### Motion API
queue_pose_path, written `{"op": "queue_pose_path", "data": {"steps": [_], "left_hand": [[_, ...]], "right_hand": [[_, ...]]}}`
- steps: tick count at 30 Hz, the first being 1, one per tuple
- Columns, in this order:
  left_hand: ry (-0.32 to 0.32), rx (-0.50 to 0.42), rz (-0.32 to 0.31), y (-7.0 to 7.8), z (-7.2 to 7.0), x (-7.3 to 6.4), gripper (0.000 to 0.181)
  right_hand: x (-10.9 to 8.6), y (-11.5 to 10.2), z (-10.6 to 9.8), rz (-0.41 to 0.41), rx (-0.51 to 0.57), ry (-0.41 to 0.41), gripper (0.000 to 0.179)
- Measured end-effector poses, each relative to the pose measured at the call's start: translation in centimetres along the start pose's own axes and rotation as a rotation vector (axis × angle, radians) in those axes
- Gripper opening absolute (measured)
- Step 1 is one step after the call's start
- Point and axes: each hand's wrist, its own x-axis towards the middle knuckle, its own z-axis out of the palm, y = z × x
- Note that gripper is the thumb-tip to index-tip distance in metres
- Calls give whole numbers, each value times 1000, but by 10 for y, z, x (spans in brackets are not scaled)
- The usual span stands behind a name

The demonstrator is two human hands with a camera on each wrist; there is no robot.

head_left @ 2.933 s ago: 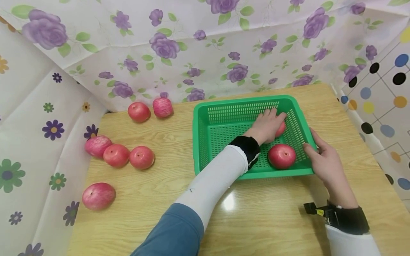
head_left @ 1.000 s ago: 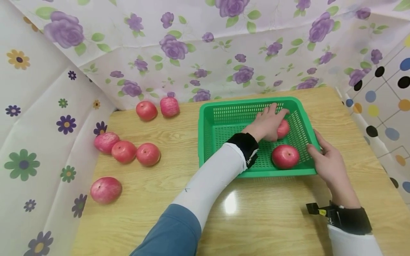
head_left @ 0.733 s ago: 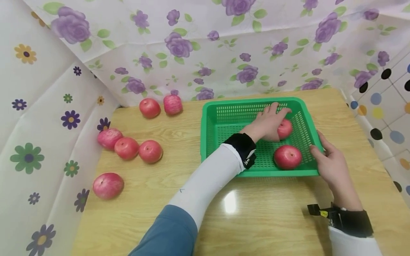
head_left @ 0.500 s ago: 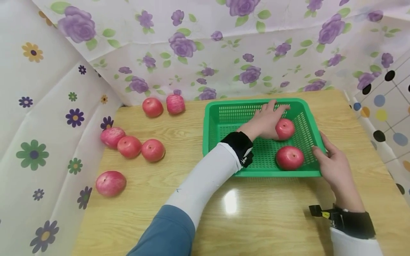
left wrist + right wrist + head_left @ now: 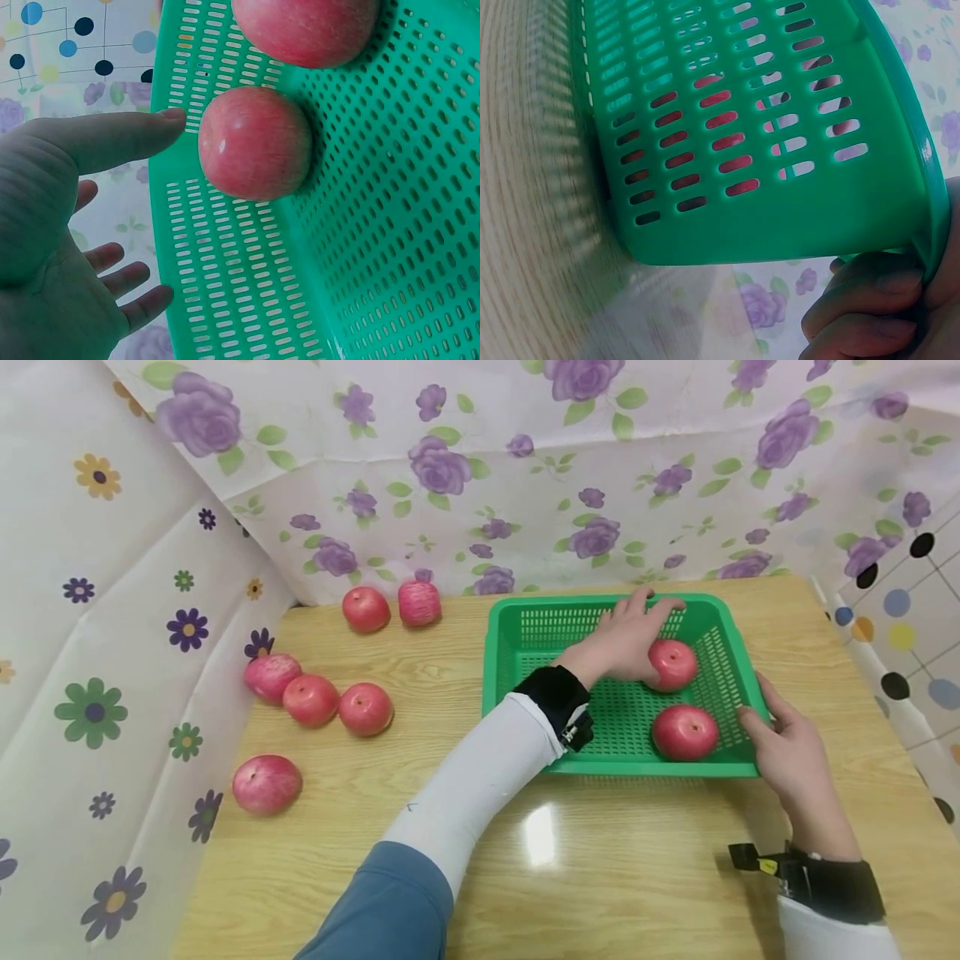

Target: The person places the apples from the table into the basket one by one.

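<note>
A green slotted basket (image 5: 637,768) sits on the table with two red apples near its right end. The rear apple (image 5: 672,665) lies beside my left hand (image 5: 622,642). In the left wrist view, my left hand (image 5: 71,225) has its fingers spread, apart from that rear apple (image 5: 255,142) and holding nothing. The front apple (image 5: 686,732) stands nearer me, and its edge shows as the apple (image 5: 307,30) at the top there. My right hand (image 5: 795,756) grips the basket's right rim. In the right wrist view, curled fingers (image 5: 862,307) close on the basket corner.
Left of the basket, several more apples lie on the wooden table (image 5: 420,735). A pair, including a striped apple (image 5: 419,603), is at the back, a row includes a round apple (image 5: 366,708), and a lone apple (image 5: 267,784) is nearer. Patterned sheets (image 5: 480,468) enclose the table.
My left hand has lifted and drawn leftward off the rear apple, which now shows more fully. The right hand stays on the rim. The head view has shifted slightly left.
</note>
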Motion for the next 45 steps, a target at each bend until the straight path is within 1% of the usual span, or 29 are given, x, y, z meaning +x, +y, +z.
{"op": "queue_pose_path", "data": {"steps": [7,14,17,20,23,26,28,31,34,37,40,43,44,45], "left_hand": [[13,2,-3,-6,-5,-6,106],[26,-20,-4,-14,-10,-12,106],[37,-42,12,-18,-13,-18,106],[46,-79,45,-25,-18,-28,105],[60,-82,78,-34,-23,-44,102],[75,-40,107,-42,-29,-62,102],[98,-22,125,-48,-31,-75,101],[145,-24,150,-58,-36,-93,102],[209,-49,160,-73,-40,-109,102],[277,-91,161,-93,-42,-127,103],[346,-137,158,-119,-40,-150,101],[403,-155,115,-150,-33,-181,97],[415,-161,93,-161,-30,-191,96],[421,-157,57,-171,-28,-201,96]], "right_hand": [[-3,-2,1,3,13,-4,61],[-4,-4,0,4,2,-3,63],[-3,-3,1,10,0,-11,62],[-2,-2,2,8,1,-17,61],[-2,-1,2,9,10,-25,61],[-2,0,3,16,21,-34,61],[-2,0,3,20,23,-37,61],[-2,-1,1,20,16,-32,61],[-1,-2,1,20,5,-27,61],[-1,-3,1,20,4,-31,61],[-1,-3,1,20,3,-38,61],[-3,-2,2,17,0,-37,61],[-3,-1,3,16,-4,-32,61],[-3,-1,4,14,-7,-29,61]]}}
